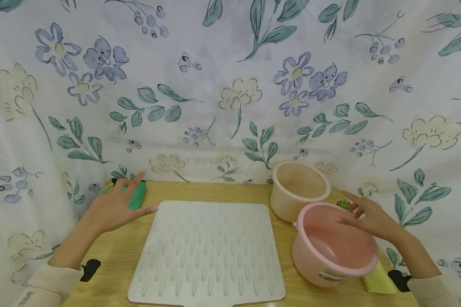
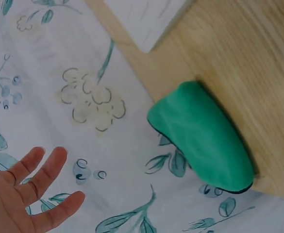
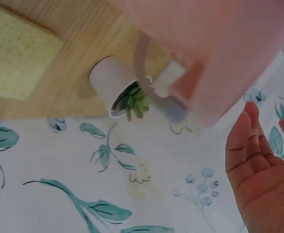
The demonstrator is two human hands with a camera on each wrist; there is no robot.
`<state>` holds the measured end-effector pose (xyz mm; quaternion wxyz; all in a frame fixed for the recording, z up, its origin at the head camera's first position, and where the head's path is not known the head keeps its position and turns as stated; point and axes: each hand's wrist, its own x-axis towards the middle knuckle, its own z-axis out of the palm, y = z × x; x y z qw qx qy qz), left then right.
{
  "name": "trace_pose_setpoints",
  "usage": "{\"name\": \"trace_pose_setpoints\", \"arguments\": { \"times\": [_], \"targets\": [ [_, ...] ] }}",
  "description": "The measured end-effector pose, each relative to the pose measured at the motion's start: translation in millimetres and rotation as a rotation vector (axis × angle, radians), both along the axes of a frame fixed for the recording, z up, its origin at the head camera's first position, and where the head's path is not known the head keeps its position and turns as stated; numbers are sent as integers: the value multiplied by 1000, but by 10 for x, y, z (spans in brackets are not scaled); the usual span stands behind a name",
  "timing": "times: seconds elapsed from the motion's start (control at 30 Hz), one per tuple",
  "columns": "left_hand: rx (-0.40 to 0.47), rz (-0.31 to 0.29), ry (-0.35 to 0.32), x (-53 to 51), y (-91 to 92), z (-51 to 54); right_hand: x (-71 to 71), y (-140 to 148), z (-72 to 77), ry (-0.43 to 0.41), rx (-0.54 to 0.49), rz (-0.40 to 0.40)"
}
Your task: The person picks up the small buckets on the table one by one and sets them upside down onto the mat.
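My left hand [image 1: 117, 204] hovers with spread fingers over the table's far left corner, near a soft green object [image 2: 200, 136] with a black edge. Nothing is in its grasp; in the left wrist view the fingers [image 2: 47, 177] are apart from the green object. On the right, my right hand [image 1: 369, 217] hangs over the rim of a pink bucket [image 1: 311, 260], fingers loosely bent and holding nothing. Whether it touches the rim I cannot tell. Behind the pink bucket stands a cream bucket [image 1: 282, 200]. Between the hands lies a white ridged mat [image 1: 211, 251].
A small white pot [image 3: 108, 85] with a succulent [image 3: 138, 101] lies tipped on its side by the pink bucket. Close by is a yellow sponge [image 3: 20, 53]. A flowered curtain [image 1: 215, 128] surrounds the wooden table [image 1: 215, 190] at the back and sides.
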<state>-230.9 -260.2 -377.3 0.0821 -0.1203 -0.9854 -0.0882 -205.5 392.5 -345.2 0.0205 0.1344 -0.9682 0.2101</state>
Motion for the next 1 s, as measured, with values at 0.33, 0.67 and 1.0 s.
{"name": "trace_pose_setpoints", "arguments": {
  "times": [0.33,0.67,1.0],
  "targets": [
    [32,3,-31,174,-81,-57,243,177,-107,-36,9,-107],
    [87,3,-56,269,-54,-228,459,319,-234,-22,34,-222],
    [153,-11,-111,366,-45,-446,591,427,-322,-298,-143,-377]
  ]
}}
